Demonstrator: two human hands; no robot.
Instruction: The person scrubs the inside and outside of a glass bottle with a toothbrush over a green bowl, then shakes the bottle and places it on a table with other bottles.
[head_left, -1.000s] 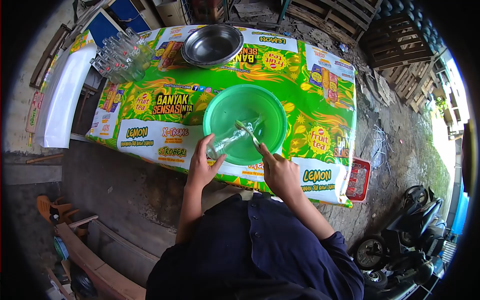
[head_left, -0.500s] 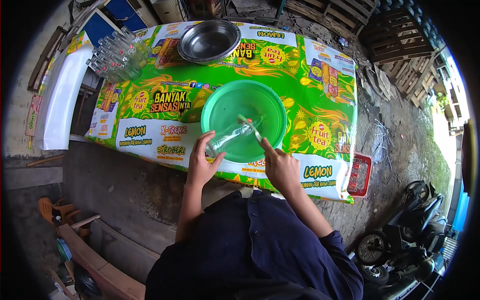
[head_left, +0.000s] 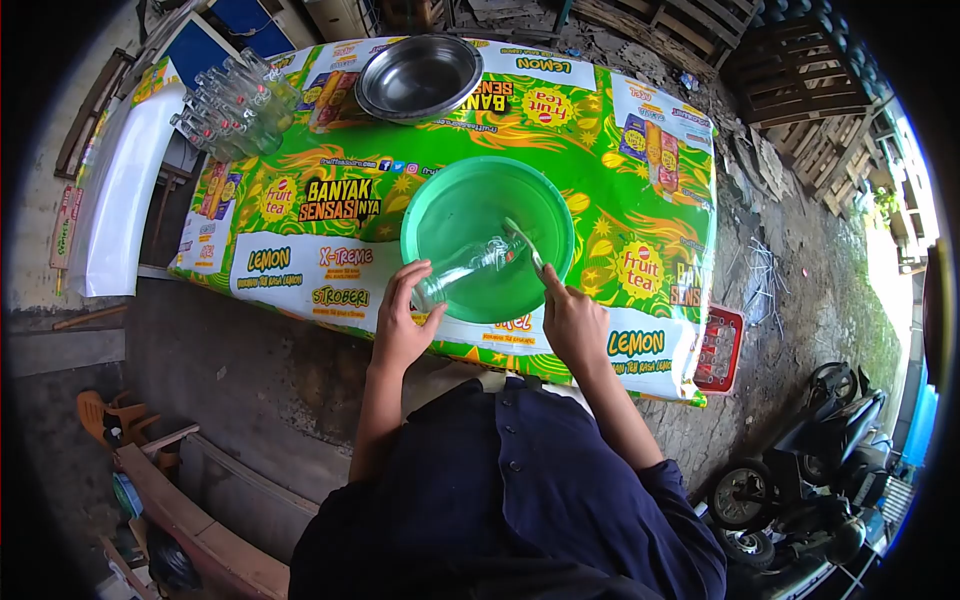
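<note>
My left hand (head_left: 405,315) is wrapped round the base end of a clear glass bottle (head_left: 465,273), which lies slanted over the green basin (head_left: 408,225) with its neck toward the right. Red marking shows on the glass near the neck. In my right hand (head_left: 574,318) is a slim knife-like tool (head_left: 520,237) with a pale, shiny blade, gripped with the index finger stretched along it. Its blade points up and left, close beside the bottle's neck. The basin's inside shows a few small specks.
A metal bowl (head_left: 365,98) stands at the table's back. Several glass bottles (head_left: 235,110) are grouped at the back left. The table wears a green printed cover (head_left: 590,190). A red crate (head_left: 735,350) sits past its right end, and a motorcycle (head_left: 790,480) is parked lower right.
My right hand has moved slightly right with the knife-like tool, whose blade has come away from across the bottle's neck. My left hand keeps its hold on the bottle.
</note>
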